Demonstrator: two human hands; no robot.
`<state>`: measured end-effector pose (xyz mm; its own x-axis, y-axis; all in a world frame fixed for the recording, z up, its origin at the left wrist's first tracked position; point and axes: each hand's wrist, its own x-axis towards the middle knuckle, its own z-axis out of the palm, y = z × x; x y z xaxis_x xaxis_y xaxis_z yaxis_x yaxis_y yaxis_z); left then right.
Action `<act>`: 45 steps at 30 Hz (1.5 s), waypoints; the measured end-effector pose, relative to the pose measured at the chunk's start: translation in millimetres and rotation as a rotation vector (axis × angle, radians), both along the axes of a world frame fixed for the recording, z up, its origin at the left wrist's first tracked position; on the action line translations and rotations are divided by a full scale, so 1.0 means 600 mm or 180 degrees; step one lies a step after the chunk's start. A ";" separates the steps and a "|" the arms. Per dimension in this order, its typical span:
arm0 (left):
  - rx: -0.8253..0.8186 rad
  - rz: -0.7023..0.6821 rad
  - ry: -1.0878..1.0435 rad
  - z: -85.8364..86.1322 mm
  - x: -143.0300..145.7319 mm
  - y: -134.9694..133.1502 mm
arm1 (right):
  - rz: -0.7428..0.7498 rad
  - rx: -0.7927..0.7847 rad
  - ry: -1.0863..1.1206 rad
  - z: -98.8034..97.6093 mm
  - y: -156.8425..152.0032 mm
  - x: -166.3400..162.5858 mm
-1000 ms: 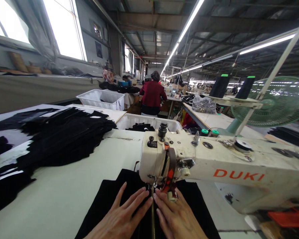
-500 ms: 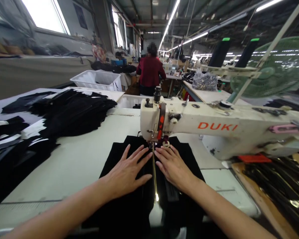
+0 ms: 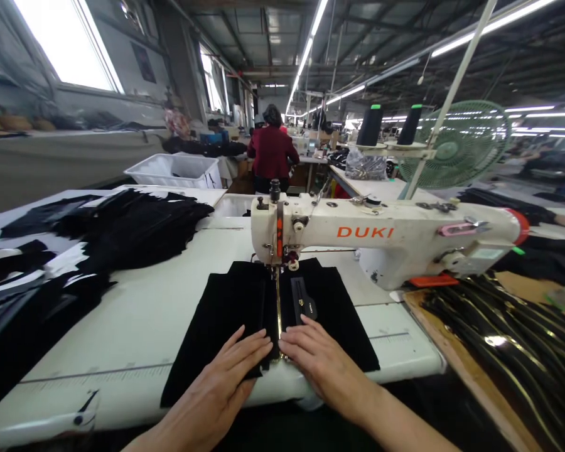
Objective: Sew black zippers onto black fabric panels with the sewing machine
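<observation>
A black fabric piece (image 3: 230, 301) lies on the sewing machine's bed, its far part under the needle area. Down its middle runs a gold-toothed zipper (image 3: 279, 301), reaching from the presser foot (image 3: 275, 271) toward the table's front edge. My left hand (image 3: 228, 376) rests on the fabric just left of the zipper's near end, fingers stretched out and its thumb low near the fabric's edge. Opposite it, my right hand (image 3: 322, 361) lies flat with its fingertips beside the zipper. A small black patch with a zipped slot (image 3: 301, 298) shows beyond the right fingers.
The white DUKI sewing machine (image 3: 362, 232) spans the right side. Black fabric pieces (image 3: 136, 229) are heaped at left. Several gold-toothed zippers (image 3: 489, 333) lie on a board at right. Beyond are a white bin (image 3: 174, 169), a green fan (image 3: 452, 144) and a person in dark red (image 3: 272, 150).
Both hands have moved back from beside the presser foot to the zipper's near end. The patch right of the zipper is now uncovered. My view has shifted right and up.
</observation>
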<state>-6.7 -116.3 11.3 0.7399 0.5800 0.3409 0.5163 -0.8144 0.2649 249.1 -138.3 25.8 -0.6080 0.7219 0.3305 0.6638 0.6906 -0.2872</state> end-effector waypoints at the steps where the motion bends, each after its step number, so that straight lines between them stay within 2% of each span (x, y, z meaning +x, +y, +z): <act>1: 0.0018 -0.0030 0.0022 0.001 0.000 -0.001 | 0.0026 0.0065 -0.0059 0.002 0.000 0.000; 7: 0.0324 -0.0220 0.0217 -0.004 0.008 -0.015 | 0.0102 0.0385 -0.0229 0.003 -0.020 -0.009; 16: 0.0585 -0.0398 0.0323 -0.008 0.006 -0.011 | -0.0284 0.0179 0.0332 -0.005 -0.021 -0.029; 22: 0.0657 -0.0479 0.0199 -0.014 0.007 -0.013 | -0.0654 0.0318 0.0575 -0.011 -0.025 -0.053; 27: 0.0703 -0.0594 0.0335 -0.016 0.005 -0.007 | -0.0710 -0.0144 0.0948 -0.018 -0.034 -0.046; 32: 0.0759 -0.0690 0.0675 -0.010 0.003 -0.004 | -0.1034 -0.0444 0.1049 -0.030 -0.046 -0.032; 39: 0.0770 -0.0723 0.0860 -0.001 0.004 -0.005 | -0.1068 -0.0054 0.1283 -0.031 -0.040 -0.054; 45: 0.0730 -0.0636 0.0519 0.007 0.005 -0.006 | -0.0896 0.0439 0.1309 -0.020 -0.032 -0.063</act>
